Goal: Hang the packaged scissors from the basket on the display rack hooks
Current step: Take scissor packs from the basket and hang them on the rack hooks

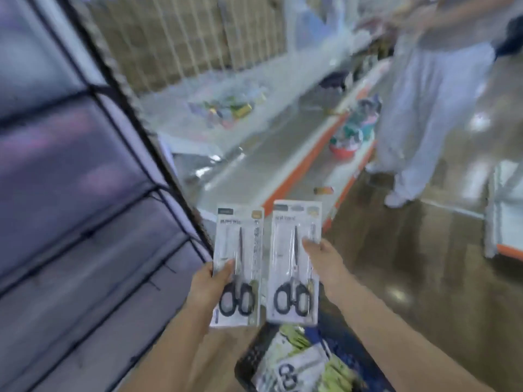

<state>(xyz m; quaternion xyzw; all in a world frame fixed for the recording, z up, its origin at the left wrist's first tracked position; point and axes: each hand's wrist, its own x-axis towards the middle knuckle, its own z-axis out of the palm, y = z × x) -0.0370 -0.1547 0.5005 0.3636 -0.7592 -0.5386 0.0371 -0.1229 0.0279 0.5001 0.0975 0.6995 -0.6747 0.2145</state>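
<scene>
Head view shows the left hand (210, 281) pinching one scissors pack (237, 267) by its left edge, thumb on the front; the right hand (322, 264) pinches a second pack (294, 261) by its right edge. Both packs stand upright, side by side, above the dark basket (252, 360) holding more packs (300, 363)

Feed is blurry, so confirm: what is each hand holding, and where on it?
Left hand grips one scissors pack by its lower left edge; right hand grips another pack by its right edge.
</scene>
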